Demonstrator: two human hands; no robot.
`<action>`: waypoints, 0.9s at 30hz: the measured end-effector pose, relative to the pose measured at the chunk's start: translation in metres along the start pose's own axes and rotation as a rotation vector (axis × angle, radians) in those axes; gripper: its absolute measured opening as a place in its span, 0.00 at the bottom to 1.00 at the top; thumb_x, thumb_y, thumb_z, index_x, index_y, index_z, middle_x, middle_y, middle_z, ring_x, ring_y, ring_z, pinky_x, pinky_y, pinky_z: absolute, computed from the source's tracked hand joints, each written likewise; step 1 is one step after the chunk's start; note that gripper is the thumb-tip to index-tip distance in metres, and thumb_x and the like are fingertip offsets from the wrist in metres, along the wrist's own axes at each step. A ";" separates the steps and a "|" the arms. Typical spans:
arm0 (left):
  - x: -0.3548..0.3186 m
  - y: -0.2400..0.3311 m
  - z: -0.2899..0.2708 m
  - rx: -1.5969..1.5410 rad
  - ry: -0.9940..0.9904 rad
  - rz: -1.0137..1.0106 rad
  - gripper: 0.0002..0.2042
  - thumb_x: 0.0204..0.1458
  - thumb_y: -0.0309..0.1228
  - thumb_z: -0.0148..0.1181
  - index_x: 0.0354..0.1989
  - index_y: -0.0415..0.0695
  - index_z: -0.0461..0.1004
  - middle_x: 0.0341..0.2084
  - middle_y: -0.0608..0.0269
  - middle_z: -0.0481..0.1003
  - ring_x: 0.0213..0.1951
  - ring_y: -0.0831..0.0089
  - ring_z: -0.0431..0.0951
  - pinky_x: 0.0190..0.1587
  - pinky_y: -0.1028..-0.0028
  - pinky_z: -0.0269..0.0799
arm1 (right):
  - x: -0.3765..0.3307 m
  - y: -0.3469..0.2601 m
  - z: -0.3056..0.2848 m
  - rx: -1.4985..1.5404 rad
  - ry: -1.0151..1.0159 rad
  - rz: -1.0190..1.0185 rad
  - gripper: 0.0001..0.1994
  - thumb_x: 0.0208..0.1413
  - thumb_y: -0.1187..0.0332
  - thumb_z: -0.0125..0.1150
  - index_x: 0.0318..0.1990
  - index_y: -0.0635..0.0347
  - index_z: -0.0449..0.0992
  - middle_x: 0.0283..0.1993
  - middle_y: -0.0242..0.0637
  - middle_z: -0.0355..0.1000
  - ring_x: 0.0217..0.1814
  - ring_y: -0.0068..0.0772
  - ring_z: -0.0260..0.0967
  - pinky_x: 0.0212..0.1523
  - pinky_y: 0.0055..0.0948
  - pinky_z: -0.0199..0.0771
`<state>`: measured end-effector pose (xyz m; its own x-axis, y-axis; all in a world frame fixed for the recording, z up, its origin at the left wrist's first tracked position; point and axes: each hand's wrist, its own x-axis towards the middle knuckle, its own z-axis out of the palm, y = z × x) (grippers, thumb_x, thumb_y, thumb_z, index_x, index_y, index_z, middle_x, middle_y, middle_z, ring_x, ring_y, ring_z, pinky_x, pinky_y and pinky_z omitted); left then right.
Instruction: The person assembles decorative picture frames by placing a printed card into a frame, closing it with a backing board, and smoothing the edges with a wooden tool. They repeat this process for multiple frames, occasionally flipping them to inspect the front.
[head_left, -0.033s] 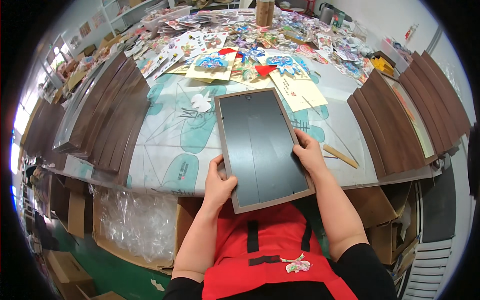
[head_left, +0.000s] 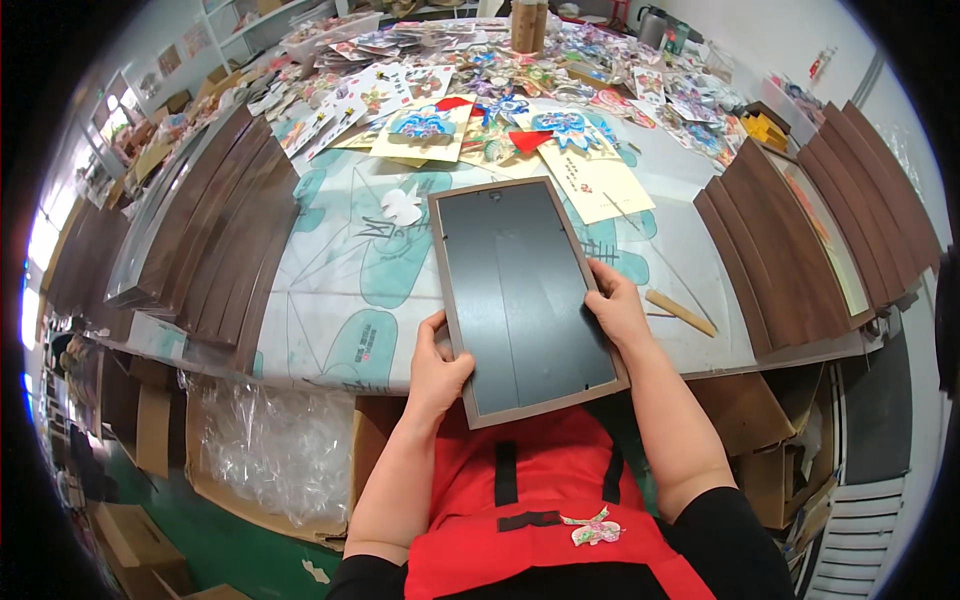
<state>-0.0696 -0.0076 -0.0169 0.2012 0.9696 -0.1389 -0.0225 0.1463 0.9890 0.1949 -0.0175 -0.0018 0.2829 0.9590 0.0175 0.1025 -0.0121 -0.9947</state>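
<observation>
Between my two hands I hold a picture frame [head_left: 530, 300], its dark backing board facing up and its brown wooden rim around it. My left hand [head_left: 440, 362] is closed on the left edge near the lower corner, thumb over the rim. Higher up on the opposite edge, my right hand [head_left: 617, 305] grips the rim with its thumb on top. The frame tilts over the table's front edge, its lower end close to my red apron [head_left: 530, 500]. Past its upper left corner lies a white cut-out shape [head_left: 402, 206]. A tan wooden-looking strip [head_left: 681, 312] rests right of my right hand.
Brown frames stand in rows at the left [head_left: 215, 230] and right [head_left: 775, 255] of the covered table [head_left: 340, 270]. Yellow cards [head_left: 600, 185] with blue paper figures lie beyond, before a heap of colourful cut-outs [head_left: 480, 60]. Below left is a carton [head_left: 275, 450] of clear plastic wrap.
</observation>
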 end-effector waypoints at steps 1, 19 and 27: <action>0.000 -0.001 0.002 -0.013 0.018 0.024 0.32 0.40 0.20 0.52 0.60 0.38 0.55 0.16 0.66 0.67 0.14 0.81 0.63 0.16 0.79 0.58 | 0.000 0.001 0.001 -0.005 0.009 -0.009 0.28 0.47 0.81 0.48 0.60 0.75 0.62 0.58 0.49 0.67 0.59 0.34 0.66 0.59 0.26 0.62; 0.002 0.012 -0.032 0.050 0.056 0.078 0.30 0.49 0.25 0.58 0.62 0.37 0.57 0.23 0.66 0.70 0.25 0.82 0.69 0.27 0.80 0.65 | -0.034 0.018 -0.007 0.067 -0.020 0.033 0.24 0.49 0.78 0.49 0.57 0.72 0.66 0.53 0.46 0.70 0.56 0.33 0.67 0.57 0.27 0.63; 0.109 0.028 -0.035 0.093 0.064 -0.003 0.35 0.42 0.26 0.56 0.64 0.37 0.58 0.49 0.52 0.71 0.42 0.72 0.74 0.39 0.75 0.71 | -0.037 0.015 -0.004 0.059 -0.024 0.020 0.23 0.51 0.77 0.50 0.57 0.74 0.66 0.53 0.46 0.70 0.55 0.32 0.67 0.57 0.27 0.63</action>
<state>-0.0822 0.1094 -0.0059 0.1382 0.9801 -0.1423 0.0695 0.1337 0.9886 0.1898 -0.0543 -0.0165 0.2616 0.9652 -0.0039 0.0407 -0.0151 -0.9991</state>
